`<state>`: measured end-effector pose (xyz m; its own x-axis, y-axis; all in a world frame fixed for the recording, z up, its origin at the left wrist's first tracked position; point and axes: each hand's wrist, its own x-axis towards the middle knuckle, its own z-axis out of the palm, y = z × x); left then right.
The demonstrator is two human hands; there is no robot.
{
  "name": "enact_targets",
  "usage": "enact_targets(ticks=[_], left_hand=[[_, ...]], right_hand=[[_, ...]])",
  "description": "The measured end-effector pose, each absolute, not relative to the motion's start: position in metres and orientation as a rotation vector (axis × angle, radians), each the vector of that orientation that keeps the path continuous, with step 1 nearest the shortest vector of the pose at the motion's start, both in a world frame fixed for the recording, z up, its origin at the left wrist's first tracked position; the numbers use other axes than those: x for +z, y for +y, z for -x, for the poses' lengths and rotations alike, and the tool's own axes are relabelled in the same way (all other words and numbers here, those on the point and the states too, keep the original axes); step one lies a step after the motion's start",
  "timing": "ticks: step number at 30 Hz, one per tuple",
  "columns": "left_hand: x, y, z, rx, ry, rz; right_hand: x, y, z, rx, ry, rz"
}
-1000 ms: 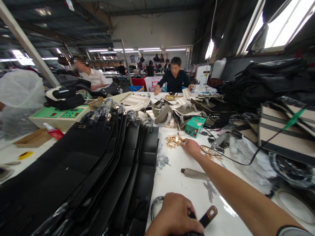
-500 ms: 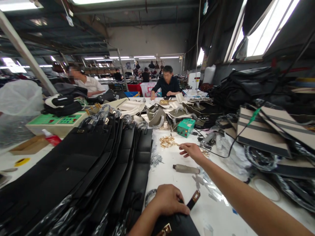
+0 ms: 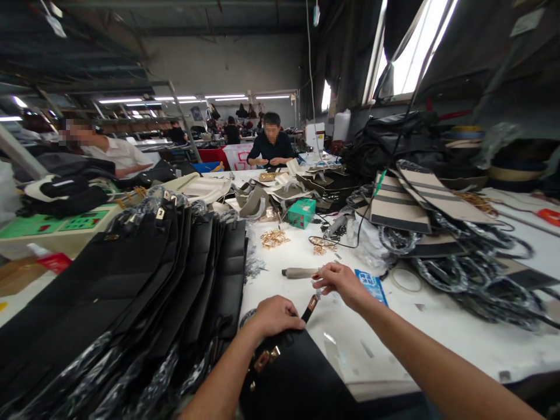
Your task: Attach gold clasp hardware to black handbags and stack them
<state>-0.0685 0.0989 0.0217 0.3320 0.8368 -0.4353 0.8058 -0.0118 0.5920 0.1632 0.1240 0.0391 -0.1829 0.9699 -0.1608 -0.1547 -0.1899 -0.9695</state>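
My left hand (image 3: 275, 315) is closed on the top edge of a black bag (image 3: 306, 373) with gold-coloured metal fittings on its front. A short black strap with a gold metal end (image 3: 312, 304) sticks up past its thumb. Just beyond that strap end is my right hand (image 3: 340, 281), its thumb and fingers pinched together. Whatever it pinches is too small to make out. Behind it lies a grey-wrapped rod-like tool (image 3: 300, 273). Farther off is a pile of small gold metal pieces (image 3: 274, 238), with a second loose group (image 3: 322, 245) to its right.
A stack of black bags (image 3: 175, 280) fills the left side. A green box with a cable (image 3: 301, 213) stands behind the gold pieces. At right are striped beige panels (image 3: 398, 201), a tape roll (image 3: 406, 280) and a blue packet (image 3: 371, 286). A co-worker (image 3: 272, 143) sits opposite.
My right hand has come back from the gold pile to beside the strap end. The view has turned to the right, and the bag under my left hand shows more fully.
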Motion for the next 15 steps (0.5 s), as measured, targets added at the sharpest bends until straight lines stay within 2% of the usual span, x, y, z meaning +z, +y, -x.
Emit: enact_targets(ticks=[10,15], left_hand=[[0.026,0.093,0.07,0.098,1.524,-1.813],[0.022,0.095,0.071,0.075,1.531,-1.788]], right_hand=[[0.006,0.112,-0.152,1.706,-0.934,1.023],[-0.004,0.111,-0.143,1.644,-0.962,0.983]])
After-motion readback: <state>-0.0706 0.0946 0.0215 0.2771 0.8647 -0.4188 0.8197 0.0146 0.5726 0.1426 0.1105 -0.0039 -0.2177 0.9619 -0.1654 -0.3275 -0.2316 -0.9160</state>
